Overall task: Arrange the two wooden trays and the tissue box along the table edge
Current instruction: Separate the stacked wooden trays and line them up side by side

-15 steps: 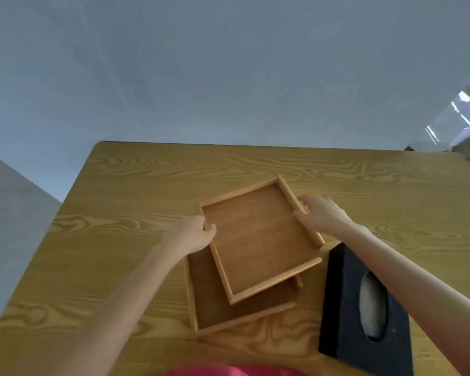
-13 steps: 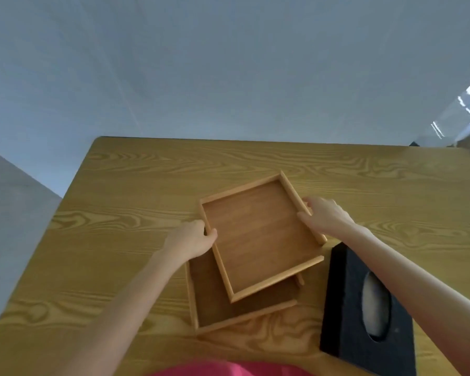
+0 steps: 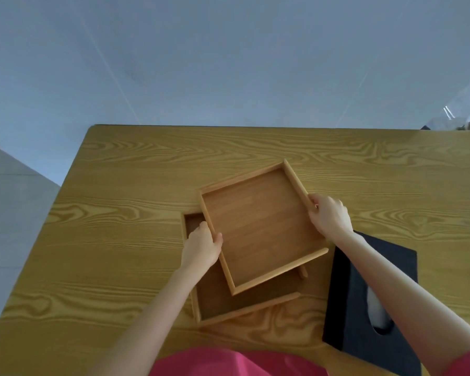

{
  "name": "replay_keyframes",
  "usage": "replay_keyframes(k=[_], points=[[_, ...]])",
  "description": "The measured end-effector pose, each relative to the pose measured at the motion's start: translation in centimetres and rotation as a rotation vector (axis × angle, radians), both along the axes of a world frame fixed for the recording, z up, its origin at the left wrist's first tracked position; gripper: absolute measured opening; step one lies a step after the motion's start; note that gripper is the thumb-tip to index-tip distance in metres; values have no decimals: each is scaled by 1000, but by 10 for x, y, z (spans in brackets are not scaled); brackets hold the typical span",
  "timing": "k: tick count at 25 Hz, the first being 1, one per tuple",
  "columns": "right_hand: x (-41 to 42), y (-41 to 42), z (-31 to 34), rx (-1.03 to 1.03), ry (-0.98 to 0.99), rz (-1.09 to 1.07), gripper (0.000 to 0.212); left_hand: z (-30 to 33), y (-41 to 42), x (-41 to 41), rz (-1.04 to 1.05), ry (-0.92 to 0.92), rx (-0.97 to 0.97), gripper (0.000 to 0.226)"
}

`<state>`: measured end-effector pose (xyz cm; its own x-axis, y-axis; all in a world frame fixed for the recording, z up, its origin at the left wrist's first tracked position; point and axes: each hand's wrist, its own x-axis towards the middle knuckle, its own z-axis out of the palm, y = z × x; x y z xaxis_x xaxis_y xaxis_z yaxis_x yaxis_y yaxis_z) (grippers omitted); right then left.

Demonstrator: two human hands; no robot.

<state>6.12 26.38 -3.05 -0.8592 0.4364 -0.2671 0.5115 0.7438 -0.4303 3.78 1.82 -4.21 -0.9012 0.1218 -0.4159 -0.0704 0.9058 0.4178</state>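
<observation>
Both hands hold a square wooden tray (image 3: pixel 261 226) tilted above the table. My left hand (image 3: pixel 202 246) grips its left rim, and my right hand (image 3: pixel 327 215) grips its right rim. Under it lies a second, darker wooden tray (image 3: pixel 217 297) flat on the table, partly covered by the upper tray and my left hand. A black tissue box (image 3: pixel 364 302) with an oval slot and white tissue sits at the near right, partly hidden by my right forearm.
The wooden table (image 3: pixel 120 226) has its far edge near the wall and its left edge beside a grey floor. Bare tabletop lies left of the trays and beyond them. A pink garment (image 3: pixel 228 362) shows at the bottom edge.
The upper tray has been lifted and shifted away from me and to the right, uncovering more of the lower tray. Both hands stay on its rims.
</observation>
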Motion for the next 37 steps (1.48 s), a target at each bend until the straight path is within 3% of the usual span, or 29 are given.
replay_keyframes(k=[4, 9, 15, 26, 37], points=[[17, -7, -17, -151, 205, -174, 44, -7, 0, 4, 85, 52, 85, 51], [22, -13, -24, -237, 230, -276, 42, -9, -2, 4, 105, 60, 129, 51], [8, -23, -13, -328, 269, -276, 40, 4, -19, -16, 182, 50, 100, 49], [-59, -44, 5, -384, 317, -224, 36, 37, -41, -107, 271, 229, 172, 45], [-130, -55, -15, -440, 286, -262, 34, 16, -48, -191, 367, 170, 246, 43]])
